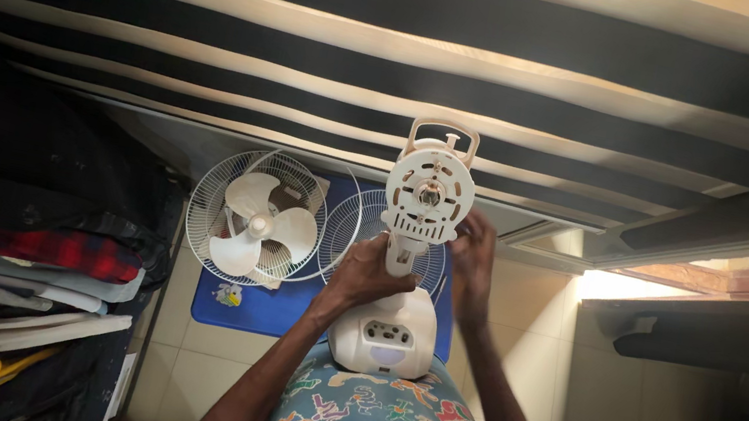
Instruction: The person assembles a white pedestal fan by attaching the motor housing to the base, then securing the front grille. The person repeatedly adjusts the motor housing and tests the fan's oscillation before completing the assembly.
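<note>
A slatted bed frame (404, 33) of pale boards and dark gaps fills the top of the view. At the left edge sits a stack of folded clothes (1, 260). On the tiled floor (540, 309) lies a blue mat (252, 307), carrying a wire fan guard with white blades (257, 218) and a second bare guard (361, 229) beside it. The white fan body (399, 276) (motor head up, base resting on a patterned lap) stands in the middle. The left hand (364, 275) is closed around its neck. The right hand (472, 262) touches the motor head's right side; I cannot tell whether it grips.
</note>
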